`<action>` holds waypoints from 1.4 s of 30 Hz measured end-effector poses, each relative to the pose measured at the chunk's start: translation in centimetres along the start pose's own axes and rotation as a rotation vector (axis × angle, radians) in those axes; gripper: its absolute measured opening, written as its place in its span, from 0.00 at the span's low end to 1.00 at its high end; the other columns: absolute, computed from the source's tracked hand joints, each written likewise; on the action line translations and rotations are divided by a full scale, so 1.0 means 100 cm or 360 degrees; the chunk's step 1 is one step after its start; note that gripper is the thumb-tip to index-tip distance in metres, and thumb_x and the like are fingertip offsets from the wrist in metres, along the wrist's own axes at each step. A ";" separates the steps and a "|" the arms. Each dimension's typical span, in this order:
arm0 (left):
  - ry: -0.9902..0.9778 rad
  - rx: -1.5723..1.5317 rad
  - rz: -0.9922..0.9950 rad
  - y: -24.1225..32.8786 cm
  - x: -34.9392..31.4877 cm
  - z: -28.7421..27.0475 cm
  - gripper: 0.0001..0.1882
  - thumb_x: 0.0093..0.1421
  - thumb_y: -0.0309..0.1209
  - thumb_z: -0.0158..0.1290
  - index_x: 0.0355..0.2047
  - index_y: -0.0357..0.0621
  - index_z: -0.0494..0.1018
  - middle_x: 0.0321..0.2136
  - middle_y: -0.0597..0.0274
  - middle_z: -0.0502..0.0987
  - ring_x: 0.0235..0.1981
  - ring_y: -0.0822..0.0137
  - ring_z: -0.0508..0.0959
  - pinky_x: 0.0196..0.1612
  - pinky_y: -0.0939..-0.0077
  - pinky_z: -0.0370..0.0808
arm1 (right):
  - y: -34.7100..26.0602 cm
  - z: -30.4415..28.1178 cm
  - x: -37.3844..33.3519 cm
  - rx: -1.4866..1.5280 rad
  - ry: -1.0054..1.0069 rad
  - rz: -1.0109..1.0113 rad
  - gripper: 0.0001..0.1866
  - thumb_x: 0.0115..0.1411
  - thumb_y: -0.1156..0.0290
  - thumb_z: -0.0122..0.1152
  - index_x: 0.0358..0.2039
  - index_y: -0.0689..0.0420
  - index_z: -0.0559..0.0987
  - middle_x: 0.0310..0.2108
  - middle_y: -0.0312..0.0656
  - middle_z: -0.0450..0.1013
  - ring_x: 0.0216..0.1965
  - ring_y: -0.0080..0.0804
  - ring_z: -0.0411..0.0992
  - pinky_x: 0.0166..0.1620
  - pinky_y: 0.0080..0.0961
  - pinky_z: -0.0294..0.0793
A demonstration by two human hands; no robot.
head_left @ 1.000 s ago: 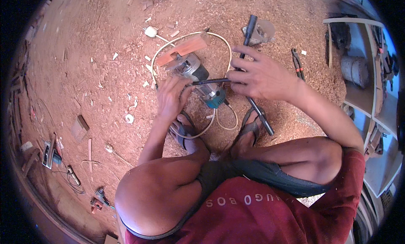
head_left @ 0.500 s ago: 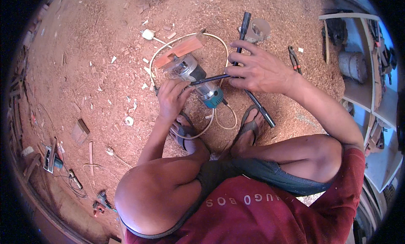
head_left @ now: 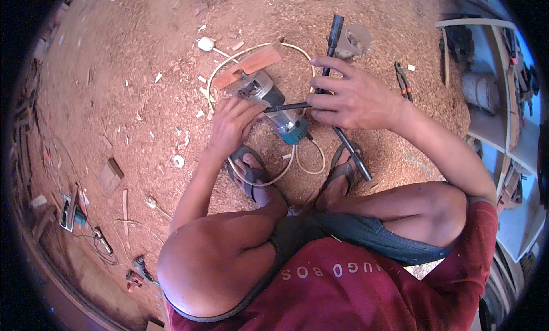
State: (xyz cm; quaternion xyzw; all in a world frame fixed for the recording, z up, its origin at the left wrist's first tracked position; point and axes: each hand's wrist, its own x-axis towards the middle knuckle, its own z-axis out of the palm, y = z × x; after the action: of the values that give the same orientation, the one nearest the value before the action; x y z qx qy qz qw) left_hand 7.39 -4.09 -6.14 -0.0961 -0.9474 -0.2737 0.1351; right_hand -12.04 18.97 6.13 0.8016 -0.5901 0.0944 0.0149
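Note:
A black lug wrench (head_left: 348, 145) with long arms and socket-like ends is held over the ground before me. My right hand (head_left: 357, 96) grips it near the middle, fingers wrapped over the joint of its arms; part of the joint is hidden. My left hand (head_left: 233, 124) pinches the tip of the arm pointing left, beside the router. This handheld router (head_left: 278, 111) lies tilted below the wrench, its body silver with a teal end cap. An orange-brown wood piece (head_left: 251, 65) sits against its base. The router's pale cord (head_left: 311, 171) loops around it.
Pliers (head_left: 404, 82) with red-marked handles lie right of my right hand, and a round cup-like container (head_left: 353, 41) stands beyond the wrench. A white plug (head_left: 206, 44) and a tape roll (head_left: 178, 160) lie to the left. Shelves (head_left: 486, 122) stand at the right; a drill (head_left: 140, 268) lies lower left.
My left hand has shifted slightly and turned, its fingers now more bunched at the wrench's tip. My right hand stays on the wrench. The whole view has moved a little.

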 end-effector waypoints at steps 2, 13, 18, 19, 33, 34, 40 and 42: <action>0.0160 -0.0147 -0.0164 0.001 -0.013 0.017 0.12 0.56 0.32 0.63 0.41 0.45 0.81 0.37 0.61 0.79 0.38 0.58 0.77 0.41 0.65 0.71 | 0.001 0.001 -0.001 0.0005 -0.0008 0.0011 0.04 0.50 0.66 0.59 0.26 0.49 0.80 0.33 0.30 0.69 0.47 0.30 0.71 0.68 0.49 0.63; 0.0391 -0.0151 -0.0390 0.015 -0.018 0.032 0.19 0.49 0.32 0.70 0.40 0.43 0.79 0.37 0.57 0.79 0.40 0.56 0.78 0.43 0.63 0.73 | 0.006 -0.006 0.001 0.0789 -0.0250 0.0537 0.04 0.53 0.71 0.65 0.30 0.53 0.84 0.38 0.33 0.79 0.42 0.36 0.77 0.49 0.39 0.76; 0.0541 -0.0119 -0.0355 0.041 0.004 0.020 0.21 0.49 0.32 0.70 0.43 0.43 0.79 0.38 0.58 0.79 0.40 0.55 0.78 0.45 0.62 0.72 | -0.005 0.000 0.008 0.1902 -0.0367 0.1698 0.12 0.66 0.67 0.60 0.29 0.63 0.81 0.32 0.45 0.81 0.35 0.34 0.82 0.34 0.29 0.80; 0.0509 -0.0149 -0.0323 0.046 0.011 0.019 0.20 0.49 0.32 0.69 0.43 0.42 0.79 0.38 0.58 0.79 0.40 0.56 0.78 0.44 0.63 0.73 | -0.010 -0.004 0.014 0.2042 -0.0389 0.1935 0.15 0.68 0.65 0.59 0.29 0.65 0.80 0.31 0.46 0.81 0.34 0.32 0.82 0.33 0.28 0.80; 0.0150 -0.0139 -0.0161 0.056 0.027 0.009 0.14 0.56 0.26 0.61 0.43 0.37 0.79 0.33 0.57 0.81 0.34 0.58 0.81 0.37 0.68 0.79 | -0.006 -0.038 0.001 0.0010 -0.0042 0.0511 0.14 0.56 0.59 0.67 0.34 0.56 0.81 0.30 0.39 0.74 0.36 0.40 0.76 0.37 0.36 0.75; 0.0115 -0.0162 -0.0159 0.056 0.029 0.008 0.14 0.56 0.25 0.60 0.44 0.37 0.78 0.34 0.56 0.81 0.35 0.57 0.81 0.38 0.66 0.79 | -0.016 -0.026 -0.002 0.0201 -0.0078 0.0683 0.14 0.56 0.58 0.67 0.34 0.56 0.81 0.30 0.40 0.74 0.35 0.41 0.76 0.36 0.38 0.75; 0.0229 -0.0360 -0.0158 0.066 0.033 0.019 0.20 0.56 0.24 0.60 0.49 0.38 0.75 0.41 0.50 0.79 0.44 0.51 0.79 0.47 0.59 0.76 | -0.018 -0.017 0.012 0.1239 -0.0414 0.1725 0.18 0.65 0.56 0.61 0.32 0.61 0.78 0.18 0.47 0.73 0.24 0.46 0.76 0.29 0.39 0.74; 0.0297 -0.0595 -0.0282 0.081 0.038 0.029 0.21 0.55 0.23 0.61 0.50 0.39 0.73 0.43 0.48 0.77 0.46 0.47 0.77 0.49 0.57 0.74 | -0.021 -0.014 0.009 0.1706 -0.0412 0.2021 0.17 0.66 0.58 0.60 0.32 0.61 0.77 0.18 0.47 0.73 0.23 0.47 0.76 0.29 0.39 0.74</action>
State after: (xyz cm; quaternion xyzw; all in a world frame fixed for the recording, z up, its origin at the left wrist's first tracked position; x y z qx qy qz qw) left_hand 5.31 4.59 -3.34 -0.0102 -0.8683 -0.4632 0.1773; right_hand -9.95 18.91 7.83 0.2204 -0.8014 0.2596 -0.4918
